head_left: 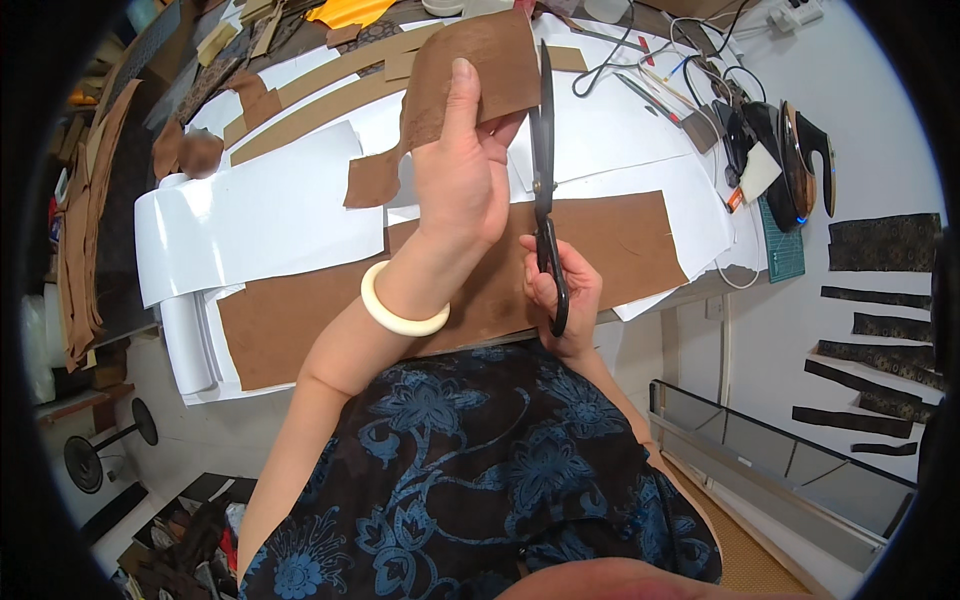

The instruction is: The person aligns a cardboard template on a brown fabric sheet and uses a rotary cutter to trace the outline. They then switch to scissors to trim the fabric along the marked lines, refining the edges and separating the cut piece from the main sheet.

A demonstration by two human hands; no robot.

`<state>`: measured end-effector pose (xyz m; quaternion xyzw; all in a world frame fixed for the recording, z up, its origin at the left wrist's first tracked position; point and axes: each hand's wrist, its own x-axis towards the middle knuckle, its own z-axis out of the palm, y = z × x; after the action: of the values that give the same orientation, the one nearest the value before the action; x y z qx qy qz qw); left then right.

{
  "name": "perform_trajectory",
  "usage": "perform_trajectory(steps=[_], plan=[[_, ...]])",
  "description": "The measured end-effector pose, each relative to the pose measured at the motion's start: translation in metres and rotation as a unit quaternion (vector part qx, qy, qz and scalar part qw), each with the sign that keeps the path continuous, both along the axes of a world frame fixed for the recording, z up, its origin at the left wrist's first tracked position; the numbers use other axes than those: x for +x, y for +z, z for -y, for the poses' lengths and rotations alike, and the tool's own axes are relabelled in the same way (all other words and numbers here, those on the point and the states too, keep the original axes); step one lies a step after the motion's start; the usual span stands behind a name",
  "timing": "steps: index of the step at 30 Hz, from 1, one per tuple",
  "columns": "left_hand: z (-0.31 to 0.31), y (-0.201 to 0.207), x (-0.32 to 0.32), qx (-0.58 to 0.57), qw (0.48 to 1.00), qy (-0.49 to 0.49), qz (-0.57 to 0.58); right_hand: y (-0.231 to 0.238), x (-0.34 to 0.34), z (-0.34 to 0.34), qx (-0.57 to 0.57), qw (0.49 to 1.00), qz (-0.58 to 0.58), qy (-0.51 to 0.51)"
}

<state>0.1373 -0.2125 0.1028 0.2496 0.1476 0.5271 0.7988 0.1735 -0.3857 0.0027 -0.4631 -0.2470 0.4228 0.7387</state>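
My left hand [462, 175] is raised over the table and grips a piece of brown fabric or leather [485, 65], thumb lying on top and fingers beneath. A narrow tail of brown material hangs at its lower left. My right hand [575, 290] is closed round the black handles of large scissors [543, 150]. Their long dark blades point away from me, close together, along the right edge of the held piece. Whether they touch that edge I cannot tell. Below both hands a large brown sheet [630, 240] lies flat along the table's near side.
White glossy paper [260, 215] and its roll [190, 340] lie at the left. Tan strips [330, 80] stretch across the back. An iron [795, 165], cables and a green cutting mat [785, 245] sit at the right. Dark strips [880, 243] hang on the right wall.
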Motion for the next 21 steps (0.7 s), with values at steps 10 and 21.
perform_trajectory(steps=[10, 21], plan=[[0.0063, 0.0048, 0.0072, 0.000, 0.999, -0.008, 0.033, 0.0058, -0.0060, -0.0031, 0.006, 1.000, -0.002, -0.017], [0.0105, 0.0075, 0.0100, -0.012, 0.999, -0.016, 0.048, 0.0055, -0.0097, -0.0019, 0.010, 1.000, -0.010, -0.027]])
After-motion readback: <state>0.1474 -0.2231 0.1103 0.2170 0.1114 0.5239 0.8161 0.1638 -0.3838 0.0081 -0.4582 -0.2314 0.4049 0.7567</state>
